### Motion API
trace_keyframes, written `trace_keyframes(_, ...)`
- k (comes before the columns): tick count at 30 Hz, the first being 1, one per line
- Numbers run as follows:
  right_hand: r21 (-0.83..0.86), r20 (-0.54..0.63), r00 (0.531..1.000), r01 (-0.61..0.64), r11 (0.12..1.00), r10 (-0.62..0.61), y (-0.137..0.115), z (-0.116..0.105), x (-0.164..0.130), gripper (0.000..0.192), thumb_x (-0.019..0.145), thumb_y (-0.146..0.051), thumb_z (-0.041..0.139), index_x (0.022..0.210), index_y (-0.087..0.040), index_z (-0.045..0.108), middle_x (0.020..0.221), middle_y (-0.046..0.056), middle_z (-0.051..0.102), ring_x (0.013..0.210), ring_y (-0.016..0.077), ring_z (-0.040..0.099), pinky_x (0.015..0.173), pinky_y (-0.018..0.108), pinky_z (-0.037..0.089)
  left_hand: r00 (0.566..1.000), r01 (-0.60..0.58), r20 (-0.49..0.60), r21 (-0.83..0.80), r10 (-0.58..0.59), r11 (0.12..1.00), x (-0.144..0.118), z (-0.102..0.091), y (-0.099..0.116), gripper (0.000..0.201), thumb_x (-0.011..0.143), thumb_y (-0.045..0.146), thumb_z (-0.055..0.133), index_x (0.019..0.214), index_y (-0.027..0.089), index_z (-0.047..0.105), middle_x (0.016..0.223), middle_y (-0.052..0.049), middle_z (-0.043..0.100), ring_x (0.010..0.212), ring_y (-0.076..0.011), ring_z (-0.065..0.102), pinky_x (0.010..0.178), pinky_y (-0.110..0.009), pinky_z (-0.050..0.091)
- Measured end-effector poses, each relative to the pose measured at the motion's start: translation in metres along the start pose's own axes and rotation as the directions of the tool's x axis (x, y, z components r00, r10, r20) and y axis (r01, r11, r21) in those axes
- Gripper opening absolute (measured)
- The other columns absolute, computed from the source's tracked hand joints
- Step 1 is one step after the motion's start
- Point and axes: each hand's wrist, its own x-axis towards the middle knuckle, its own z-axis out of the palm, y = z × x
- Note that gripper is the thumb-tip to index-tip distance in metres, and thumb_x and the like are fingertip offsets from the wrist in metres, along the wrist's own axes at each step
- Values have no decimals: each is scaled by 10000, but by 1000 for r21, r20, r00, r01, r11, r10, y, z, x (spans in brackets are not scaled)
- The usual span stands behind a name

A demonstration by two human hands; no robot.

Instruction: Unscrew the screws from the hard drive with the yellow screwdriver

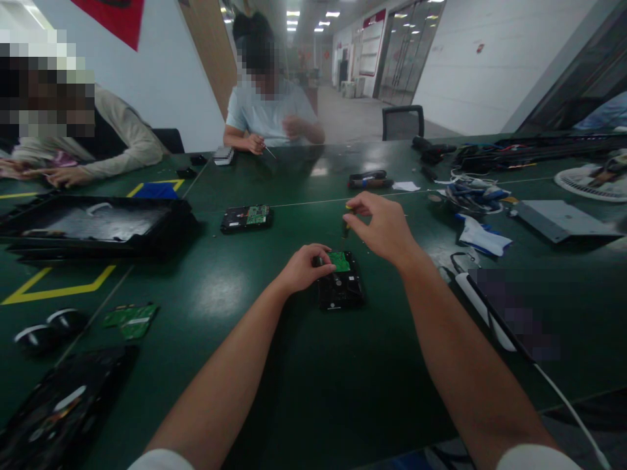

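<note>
While the left hand steadies the hard drive at frame centre on the worktop, the right hand, its grip closed on the screwdriver, works its green board, evidently not yet removed.

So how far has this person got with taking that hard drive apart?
Early on, it seems. The hard drive lies board-up on the green table, and its green circuit board is still in place. The left hand steadies the drive while the right hand holds a small screwdriver upright above the board. A loose green board lying at the left suggests another drive was stripped already.
</note>
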Motion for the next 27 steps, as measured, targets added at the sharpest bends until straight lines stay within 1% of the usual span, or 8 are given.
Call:
trace_keyframes(3, -11, 5, 1000, 12, 1000, -12, -1, 0, 0, 141, 895, -205, 723, 1030, -239, 700, 1049, 78, 764, 964, 265, 708, 917, 447, 563, 1000, 1, -3, -2, -1, 1000, 0, 0, 2, 112, 899, 324, 801, 884, 233, 737, 1337, -69, 719, 1190, -273, 666, 1112, -503, 484)
trace_keyframes(8, -14, -43, 997, -66, 998, 66, -3, -1, 0, 133, 879, -262, 769, 969, -233, 677, 973, 69, 768, 901, 266, 713, 860, 438, 567, 1000, 4, -4, -10, -4, 1000, 0, -1, 3, 107, 893, 305, 807, 879, 230, 732, 1337, -67, 719, 1195, -270, 665, 1116, -500, 480)
trace_keyframes(11, 11, 7, 1000, -28, 1000, 28, -3, 0, 0, 116, 916, -255, 726, 1029, -234, 711, 1035, 75, 781, 947, 268, 725, 902, 447, 568, 1000, 9, -4, -13, -9, 1000, 0, 0, 2, 107, 893, 307, 807, 877, 228, 735, 1339, -67, 719, 1176, -270, 672, 1094, -493, 494)
trace_keyframes(13, 13, 30, 1000, 1, 1000, -1, -3, 0, -1, 164, 917, -212, 702, 1079, -233, 723, 1104, 83, 779, 985, 268, 725, 938, 456, 565, 1000, 11, -1, -12, -11, 1000, 0, 0, 1, 111, 892, 311, 808, 877, 228, 738, 1339, -66, 719, 1169, -269, 673, 1089, -490, 497)
trace_keyframes(15, 2, 18, 1000, -2, 1000, 2, -2, 0, -1, 187, 898, -189, 712, 1082, -221, 716, 1110, 91, 776, 985, 270, 722, 938, 458, 564, 1000, 6, -1, -14, -6, 1000, 1, 0, 0, 112, 893, 313, 808, 881, 228, 738, 1339, -66, 718, 1169, -266, 672, 1079, -484, 500)
trace_keyframes(19, -8, -22, 999, -33, 999, 32, -2, 0, 0, 179, 864, -234, 783, 1016, -221, 690, 1018, 82, 773, 944, 277, 715, 897, 453, 564, 1000, 1, -5, -16, -1, 1000, 1, 1, -1, 107, 895, 314, 805, 887, 231, 737, 1339, -64, 717, 1184, -265, 668, 1069, -478, 503)
trace_keyframes(24, -31, 19, 999, 32, 999, -32, -2, -1, 0, 144, 913, -213, 707, 1055, -234, 717, 1104, 88, 775, 990, 277, 714, 945, 462, 548, 1000, 17, -5, -8, -17, 1000, 0, 1, 0, 118, 890, 323, 809, 889, 227, 741, 1337, -71, 719, 1172, -272, 674, 1088, -491, 497)
trace_keyframes(27, -46, -12, 1000, 4, 999, -5, -2, -1, 0, 153, 889, -185, 710, 1038, -219, 706, 1079, 97, 773, 972, 282, 714, 931, 462, 549, 1000, 1, 0, -17, -1, 1000, 1, 0, 1, 116, 893, 322, 806, 885, 227, 741, 1330, -71, 721, 1161, -267, 678, 1090, -486, 494)
